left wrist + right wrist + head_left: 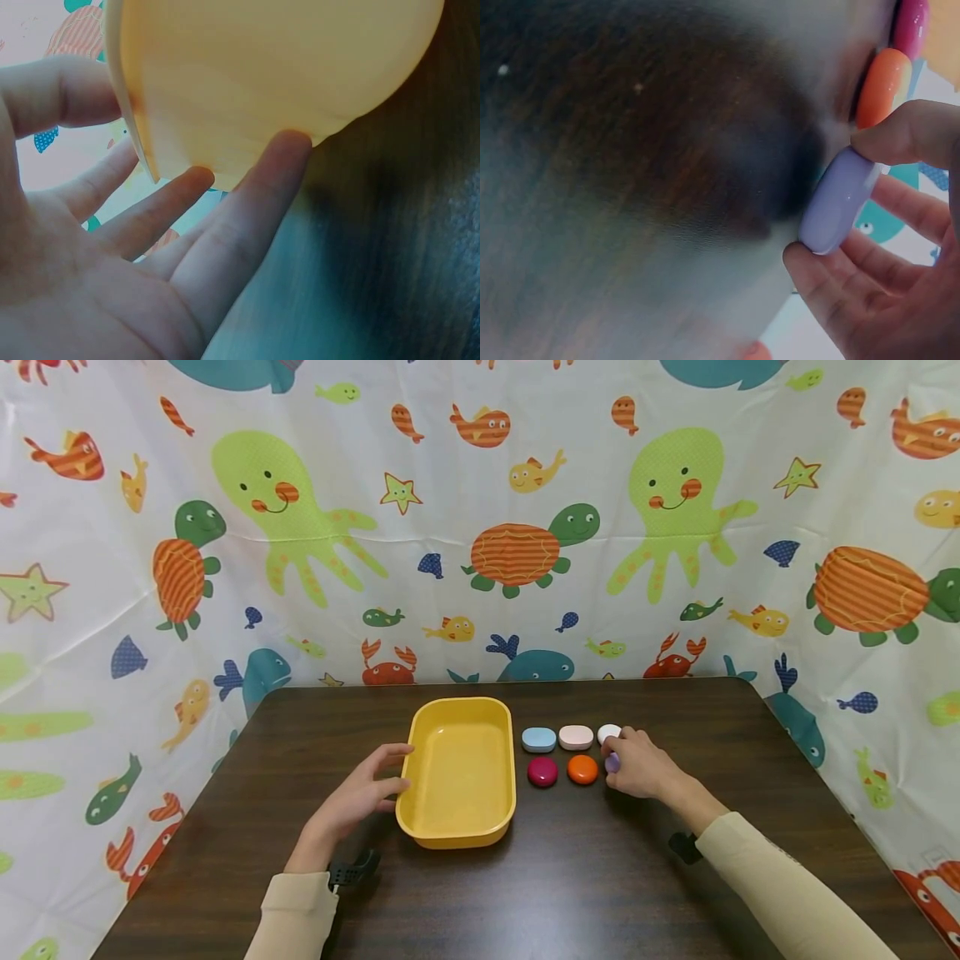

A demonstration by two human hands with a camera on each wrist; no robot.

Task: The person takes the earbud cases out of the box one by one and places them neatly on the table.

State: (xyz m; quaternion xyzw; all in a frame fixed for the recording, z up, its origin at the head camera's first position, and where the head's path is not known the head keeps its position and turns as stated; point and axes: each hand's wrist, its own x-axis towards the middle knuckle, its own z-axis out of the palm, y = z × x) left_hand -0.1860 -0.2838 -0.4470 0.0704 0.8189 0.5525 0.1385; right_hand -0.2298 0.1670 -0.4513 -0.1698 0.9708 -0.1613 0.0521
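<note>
A yellow rectangular tub point(457, 772) with rounded corners stands on the table. My left hand point(367, 789) is at its left side, with fingertips point(289, 142) touching the outer wall and rim. My right hand point(641, 764) pinches a smooth purple soap-shaped piece point(840, 199) between thumb and fingertips, close over the table. The hand hides most of this piece in the head view. Beside it lie an orange round piece point(582, 769) and a magenta one point(542, 772). Behind them sit a light blue piece point(538, 740), a pale pink piece point(576, 737) and a white one point(607, 733), partly covered by my right hand.
The dark wooden table point(570, 885) ends at a back edge against a white curtain point(442, 485) printed with sea animals. A dark strap point(352, 870) is on my left wrist, and another dark strap point(685, 847) shows by my right sleeve.
</note>
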